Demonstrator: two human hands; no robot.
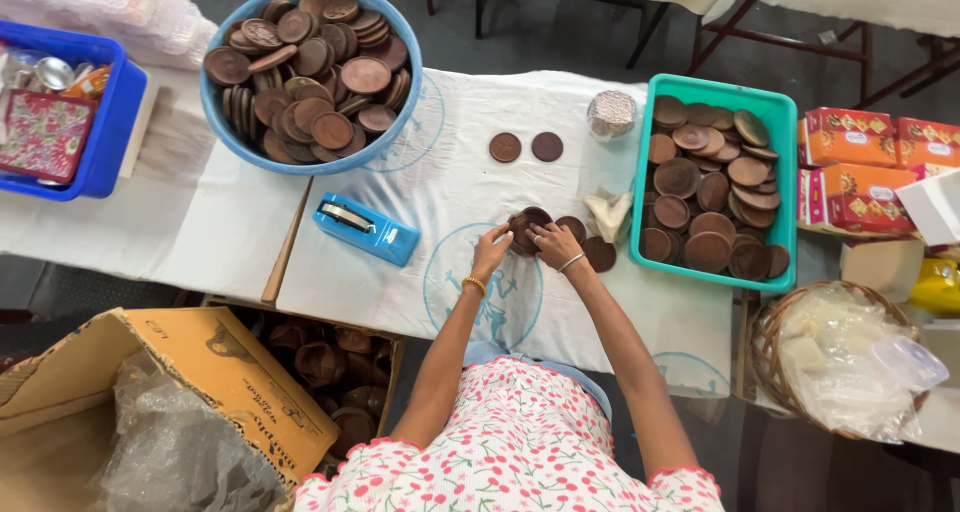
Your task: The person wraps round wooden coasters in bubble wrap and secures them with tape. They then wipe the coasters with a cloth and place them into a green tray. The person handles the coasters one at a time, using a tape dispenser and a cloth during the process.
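My left hand (491, 248) and my right hand (556, 243) meet over the white cloth (440, 187), both closed on a small brown clay dish (527, 226). More brown clay pieces (598, 253) lie on the cloth just right of my right hand. Two flat brown discs (526, 147) rest side by side farther back. A gold bangle is on my left wrist and a thin silver one on my right.
A blue basin (412, 72) heaped with brown clay discs sits back left, a teal tray (640, 172) of them on the right. Nearby are a blue tape dispenser (365, 228), a foil-covered cup (611, 113), orange boxes (858, 167), a wicker basket (770, 357), a cardboard box (210, 372) and a blue crate (112, 112).
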